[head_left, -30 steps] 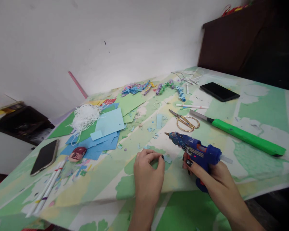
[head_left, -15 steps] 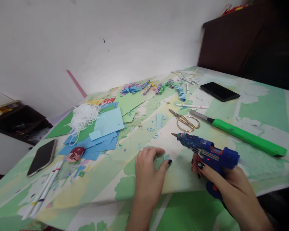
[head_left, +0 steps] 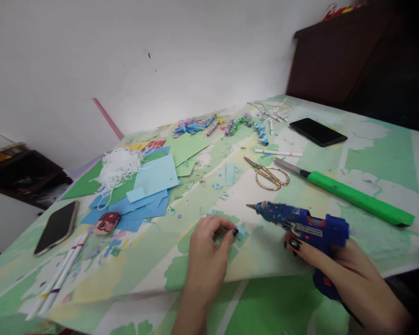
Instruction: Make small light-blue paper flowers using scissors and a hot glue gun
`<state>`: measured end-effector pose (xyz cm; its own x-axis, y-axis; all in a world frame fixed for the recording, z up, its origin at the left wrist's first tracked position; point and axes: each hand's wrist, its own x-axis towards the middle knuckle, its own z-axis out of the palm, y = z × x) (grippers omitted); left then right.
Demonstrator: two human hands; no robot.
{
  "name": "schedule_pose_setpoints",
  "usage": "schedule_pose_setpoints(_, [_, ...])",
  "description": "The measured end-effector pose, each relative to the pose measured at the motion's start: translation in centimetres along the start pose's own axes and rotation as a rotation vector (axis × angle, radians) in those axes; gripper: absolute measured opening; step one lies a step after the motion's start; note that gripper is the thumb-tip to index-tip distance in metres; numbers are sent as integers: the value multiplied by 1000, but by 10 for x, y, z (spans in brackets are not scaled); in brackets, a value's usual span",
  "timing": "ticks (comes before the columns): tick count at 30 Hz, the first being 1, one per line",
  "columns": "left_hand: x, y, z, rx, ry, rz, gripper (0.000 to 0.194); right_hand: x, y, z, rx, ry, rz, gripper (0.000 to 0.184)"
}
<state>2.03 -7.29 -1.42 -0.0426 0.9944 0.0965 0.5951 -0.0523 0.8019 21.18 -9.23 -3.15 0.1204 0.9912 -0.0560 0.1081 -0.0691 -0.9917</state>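
Note:
My right hand point(head_left: 338, 265) is wrapped round the grip of a blue glue gun point(head_left: 296, 221). Smears of dried glue cover its barrel, a small red light glows on its side, and its nozzle points left. Thumb and index finger of my left hand point(head_left: 212, 242) are pinched together at the edge of a small light blue paper piece point(head_left: 242, 231) low over the tablecloth. Beyond the glue gun lie gold-handled scissors point(head_left: 267, 174) and a green utility knife point(head_left: 356, 195) with its blade out. A light blue paper strip point(head_left: 229, 174) with a string loop rests left of the scissors.
Coloured paper sheets point(head_left: 155, 174), a heap of white string point(head_left: 120, 165) and a reddish round case point(head_left: 106, 223) are at the left. One phone point(head_left: 57, 228) lies far left, a black phone point(head_left: 317, 131) back right. Curled paper pieces point(head_left: 192, 126) line the back by the wall.
My left thumb and index finger have closed together beside the blue paper piece, and the hand has shifted slightly left. The glue gun has dropped a little lower.

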Motion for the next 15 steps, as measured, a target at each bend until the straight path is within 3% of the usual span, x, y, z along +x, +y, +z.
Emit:
schedule_pose_setpoints(9, [-7, -13, -7, -82, -5, 11, 12, -6, 15, -15, -113, -150, 81, 41])
schedule_pose_setpoints(15, [-6, -13, -7, -95, 7, 12, 13, -10, 21, -20, -226, -113, -28, 42])
